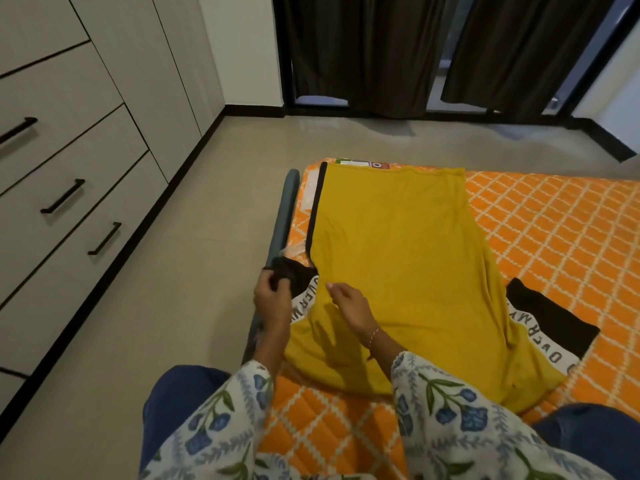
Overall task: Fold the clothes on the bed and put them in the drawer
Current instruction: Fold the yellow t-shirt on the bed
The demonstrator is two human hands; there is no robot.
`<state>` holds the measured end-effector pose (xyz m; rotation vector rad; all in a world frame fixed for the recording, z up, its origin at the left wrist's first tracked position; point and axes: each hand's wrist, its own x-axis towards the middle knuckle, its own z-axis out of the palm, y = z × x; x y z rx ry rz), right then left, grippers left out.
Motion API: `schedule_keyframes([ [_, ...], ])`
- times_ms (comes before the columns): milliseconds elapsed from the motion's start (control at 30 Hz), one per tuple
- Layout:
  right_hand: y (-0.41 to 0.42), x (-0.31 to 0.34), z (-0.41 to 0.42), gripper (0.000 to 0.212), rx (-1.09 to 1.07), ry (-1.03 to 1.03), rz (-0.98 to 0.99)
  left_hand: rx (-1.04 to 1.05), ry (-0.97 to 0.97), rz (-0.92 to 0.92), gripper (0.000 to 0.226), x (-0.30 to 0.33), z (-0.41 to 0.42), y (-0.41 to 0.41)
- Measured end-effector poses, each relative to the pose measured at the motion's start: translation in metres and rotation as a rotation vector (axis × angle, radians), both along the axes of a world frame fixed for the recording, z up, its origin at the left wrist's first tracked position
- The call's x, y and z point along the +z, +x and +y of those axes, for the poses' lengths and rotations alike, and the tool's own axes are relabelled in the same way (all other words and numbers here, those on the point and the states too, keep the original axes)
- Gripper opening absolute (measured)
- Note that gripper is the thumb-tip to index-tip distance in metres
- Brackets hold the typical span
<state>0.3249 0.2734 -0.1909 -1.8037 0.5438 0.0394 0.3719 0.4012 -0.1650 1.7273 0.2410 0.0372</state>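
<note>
At the far left a bank of pale drawers (72, 188) with black bar handles runs along the wall, all of them closed, with a black skirting strip at the floor; the beige tiled floor (194, 271) lies between the drawers and the bed; the bed's grey-blue side rail (282, 216) edges an orange quilted cover (561, 230) with a white lattice pattern.

The left hand (273, 299) sits at the bed's near-left edge, its fingers curled round the black cuff of the left sleeve (294, 275) of the shirt, pinching the fabric; that sleeve carries a white band with dark lettering just beside the hand.

The mustard-yellow T-shirt (398, 258) lies spread flat on the cover, hem towards the far end of the bed, a thin black strip running down its left side; the right hand (349, 306) hovers over or rests on the yellow cloth just right of the left hand, fingers loose and apart, holding nothing; whether it touches the fabric I cannot tell; a thin thread bracelet shows at its wrist.

Both forearms wear white sleeves with blue flowers; blue trousers show at the knees.

Further right the shirt's other sleeve (550, 323), black with the same lettered white band, lies flat on the cover; dark curtains (363, 53) hang at the far wall.
</note>
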Motion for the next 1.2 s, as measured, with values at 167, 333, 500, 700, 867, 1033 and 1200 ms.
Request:
schedule_keyframes([
  [167, -0.021, 0.013, -0.05, 0.056, -0.174, 0.768, 0.057, -0.824, 0.544, -0.299, 0.013, -0.014, -0.063, -0.068],
  [333, -0.058, -0.025, -0.096, 0.007, -0.263, 0.3, 0.215, -1.137, 1.007, -0.475, 0.038, -0.04, -0.087, -0.099],
  [500, -0.069, -0.025, -0.119, 0.02, -0.452, 0.216, 0.057, -0.906, 1.293, -0.41, 0.063, -0.046, -0.063, -0.113],
  [700, -0.099, -0.04, -0.141, 0.02, -0.517, 0.231, 0.06, -0.789, 1.301, -0.257, 0.036, -0.049, -0.021, -0.121],
  [867, -0.101, -0.032, -0.156, 0.022, -0.488, 0.067, 0.009, -0.695, 1.155, -0.148, 0.039, -0.032, -0.022, -0.127],
  [1033, -0.12, -0.025, -0.16, 0.041, -0.246, -0.405, 0.159, -0.692, 1.2, -0.067, 0.055, -0.023, -0.025, -0.128],
  [1200, -0.169, -0.031, -0.119, 0.032, 0.158, -0.854, 0.055, -1.131, 1.434, -0.804, 0.05, -0.051, -0.039, -0.143],
])
